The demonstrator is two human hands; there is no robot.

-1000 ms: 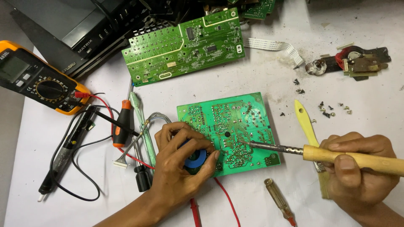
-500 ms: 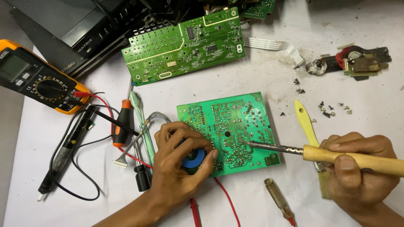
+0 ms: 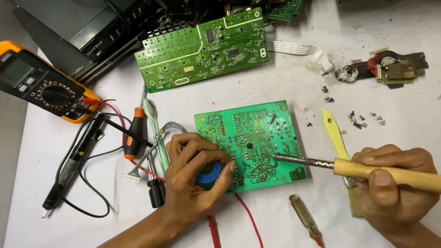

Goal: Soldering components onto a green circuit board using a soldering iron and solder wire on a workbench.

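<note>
A green circuit board (image 3: 257,133) lies solder side up in the middle of the white table. My left hand (image 3: 190,183) rests on its lower left corner and grips a blue reel of solder (image 3: 209,173). My right hand (image 3: 397,188) holds a soldering iron by its wooden handle (image 3: 386,172). The metal tip of the iron (image 3: 275,155) touches the board near its middle.
A larger green board (image 3: 202,48) lies at the back beside black equipment (image 3: 92,32). An orange multimeter (image 3: 43,85) with leads, a black probe (image 3: 73,160) and an orange screwdriver (image 3: 134,133) sit left. A yellow brush (image 3: 337,142), amber screwdriver (image 3: 305,220), loose screws (image 3: 358,121) and a small part (image 3: 390,66) lie right.
My left hand's fingers have shifted slightly on the blue solder reel. The soldering iron stays at about the same spot on the board.
</note>
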